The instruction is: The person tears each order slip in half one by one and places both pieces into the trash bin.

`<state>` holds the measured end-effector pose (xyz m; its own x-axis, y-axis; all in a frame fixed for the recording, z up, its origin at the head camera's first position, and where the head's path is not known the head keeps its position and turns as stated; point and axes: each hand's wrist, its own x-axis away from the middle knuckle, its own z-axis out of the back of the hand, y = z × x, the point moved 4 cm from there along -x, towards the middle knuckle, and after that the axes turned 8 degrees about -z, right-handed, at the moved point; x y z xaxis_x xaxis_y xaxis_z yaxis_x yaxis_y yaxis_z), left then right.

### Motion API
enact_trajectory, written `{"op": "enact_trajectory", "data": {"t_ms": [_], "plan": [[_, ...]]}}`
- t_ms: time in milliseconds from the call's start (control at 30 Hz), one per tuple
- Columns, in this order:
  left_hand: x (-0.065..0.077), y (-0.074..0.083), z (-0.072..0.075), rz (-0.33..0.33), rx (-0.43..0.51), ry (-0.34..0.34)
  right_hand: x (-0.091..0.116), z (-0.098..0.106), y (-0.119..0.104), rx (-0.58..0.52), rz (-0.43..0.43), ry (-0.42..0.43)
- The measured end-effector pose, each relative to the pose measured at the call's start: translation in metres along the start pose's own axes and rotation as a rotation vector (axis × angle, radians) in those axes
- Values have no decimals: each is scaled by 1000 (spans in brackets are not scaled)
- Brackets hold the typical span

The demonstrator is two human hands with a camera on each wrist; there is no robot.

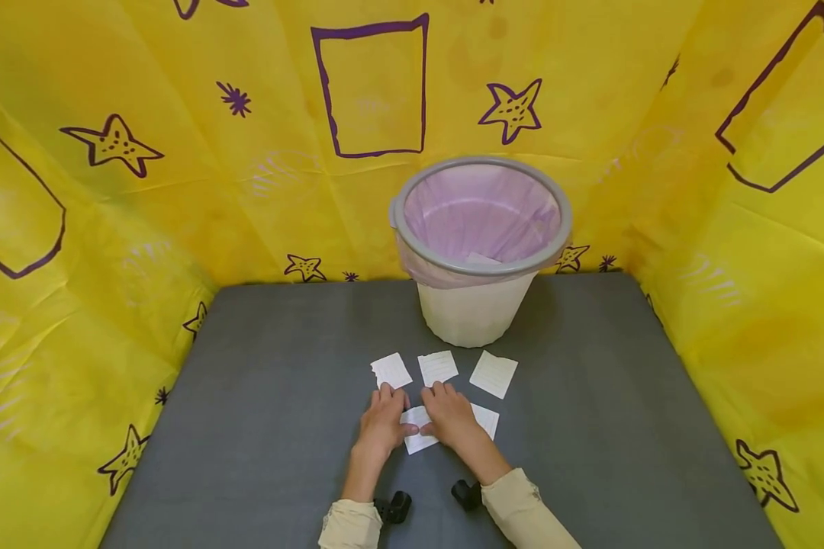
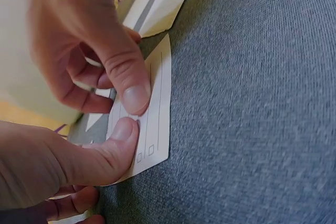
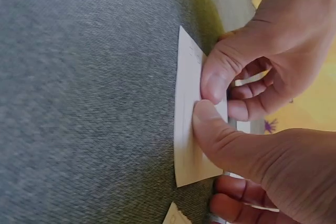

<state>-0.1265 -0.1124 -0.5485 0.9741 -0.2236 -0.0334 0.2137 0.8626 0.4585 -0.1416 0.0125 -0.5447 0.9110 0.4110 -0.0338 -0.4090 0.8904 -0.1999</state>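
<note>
A person's left hand (image 1: 383, 421) and right hand (image 1: 449, 418) are meeting over a ruled paper piece (image 2: 160, 108), pinching it between thumbs and curled fingers; both thumbs are pressing on its upper face with their tips just beside each other, while the fingers are bending behind it. The fingertips are partly hidden there, so how tightly they are closing seems hard to judge. The held piece is lying between the bin and the near side of the grey desk (image 1: 281, 381), well apart from the desk's left and right edges. Another paper piece (image 1: 486, 419) is lying just right of it, partly covered by the right hand. Beyond the hands, three scraps are forming a row: a left scrap (image 1: 393, 369) with a ragged side, a middle scrap (image 1: 437, 367) and a right scrap (image 1: 494, 374). Behind that row, a pale bin (image 1: 477, 311) is standing near the desk's far edge, right of that edge's middle; its purple liner (image 1: 453, 206) is folding over the grey rim, and a white scrap (image 1: 481, 259) is showing inside. Yellow cloth (image 1: 268, 206) with purple stars is hanging beyond the far edge and both side edges.
</note>
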Motion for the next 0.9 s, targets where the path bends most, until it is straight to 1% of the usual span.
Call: {"op": "enact_trajectory", "data": {"t_ms": [133, 267, 333, 400, 500, 600, 667, 767, 833, 900], "plan": [[0, 2, 1, -4, -3, -10, -2, 2, -1, -26, -3, -41], [2, 5, 1, -51, -39, -3, -2, 4, -1, -39, -5, -48], [5, 7, 0, -91, -56, 17, 0, 4, 0, -55, 0, -33], [8, 9, 0, -129, -62, 50, 3, 4, 0, -95, 18, -6], [11, 11, 7, -188, -77, 123, 6, 11, 1, -169, 50, 63], [3, 17, 24, -256, -134, 201, 3, 31, 4, -216, 76, 156], [-6, 25, 40, -306, -191, 263, -2, 51, 8, -223, 92, 238], [-19, 39, 67, -381, -226, 373, -11, 82, 12, -230, 117, 344], [-25, 49, 83, -423, -226, 426, -15, 100, 15, -237, 127, 386], [-30, 58, 96, -458, -222, 463, -18, 115, 16, -247, 127, 398]]}}
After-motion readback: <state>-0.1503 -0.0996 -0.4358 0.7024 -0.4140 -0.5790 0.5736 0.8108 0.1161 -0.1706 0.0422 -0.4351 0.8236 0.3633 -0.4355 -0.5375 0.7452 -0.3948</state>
